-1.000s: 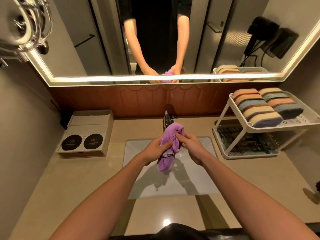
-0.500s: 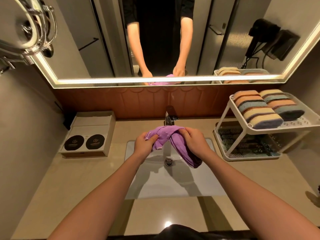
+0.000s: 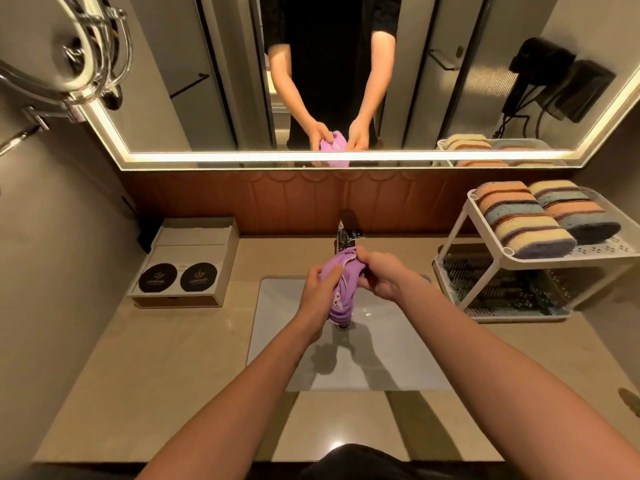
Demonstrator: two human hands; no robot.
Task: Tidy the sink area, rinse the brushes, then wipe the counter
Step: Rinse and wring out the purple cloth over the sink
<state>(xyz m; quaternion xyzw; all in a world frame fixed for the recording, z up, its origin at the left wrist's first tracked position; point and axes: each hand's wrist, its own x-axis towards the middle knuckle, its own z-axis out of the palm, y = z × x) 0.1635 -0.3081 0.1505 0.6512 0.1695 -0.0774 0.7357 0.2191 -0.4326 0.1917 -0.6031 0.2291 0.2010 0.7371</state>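
A: Grip?
B: Both are curling tight: left hand point(image 3: 320, 289) and right hand point(image 3: 382, 277) are wringing the purple cloth point(image 3: 341, 289) over the sink point(image 3: 277, 323), by the tap point(image 3: 346, 235).
A: Tip?
B: Probably twisting opposite ways, low, so nothing's dripping on the table point(image 3: 173, 358).

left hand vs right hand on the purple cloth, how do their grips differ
The left hand wraps round the middle of the purple cloth; the right hand pinches its top end, nearer the faucet. The left hand sits nearer the person, the right hand farther back. Both grip the same cloth over the sink.
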